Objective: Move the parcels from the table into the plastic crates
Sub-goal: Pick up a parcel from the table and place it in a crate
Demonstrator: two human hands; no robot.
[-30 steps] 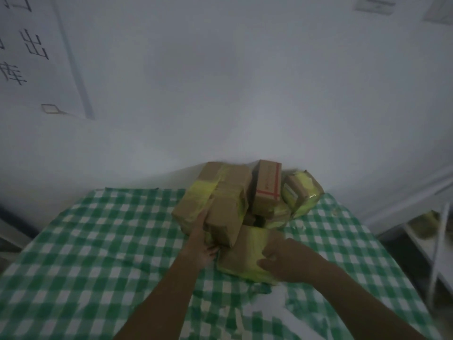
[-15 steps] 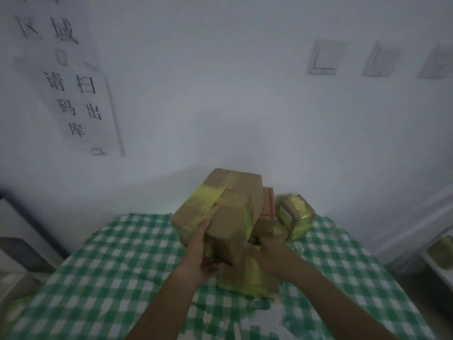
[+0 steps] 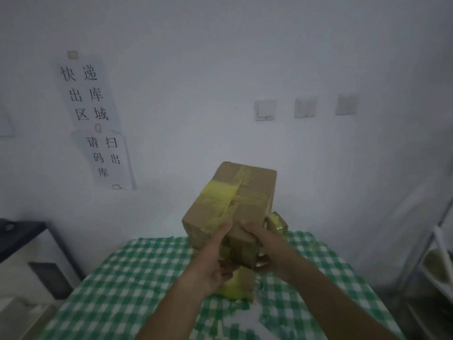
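Two hands carry one big box (image 3: 230, 204) at frame centre, lifted clear of the table (image 3: 137, 273) w/ its green check cloth. Left hand (image 3: 213, 263) cups under the near low edge, thumb up along the front face; right hand (image 3: 263, 244) wraps the lower right corner, thumb on the front, fingers hidden behind. Both grips look snug, not wide. Box is brown card w/ yellow tape crossing the top, tilted w/ its far end up. Other parcels remain: a yellow-taped one (image 3: 239, 285) on the cloth just below the hands, a small one (image 3: 278, 223) peeking out right of the box. Step, as I read it: pick done, carry phase starting. No crates in view, so can't tell which way to go; next move prob. calls for turning to find one, keeping the box level, then lowering it in. White rack (image 3: 438, 253) at right edge, paper signs (image 3: 98, 123) upper left on the wall.
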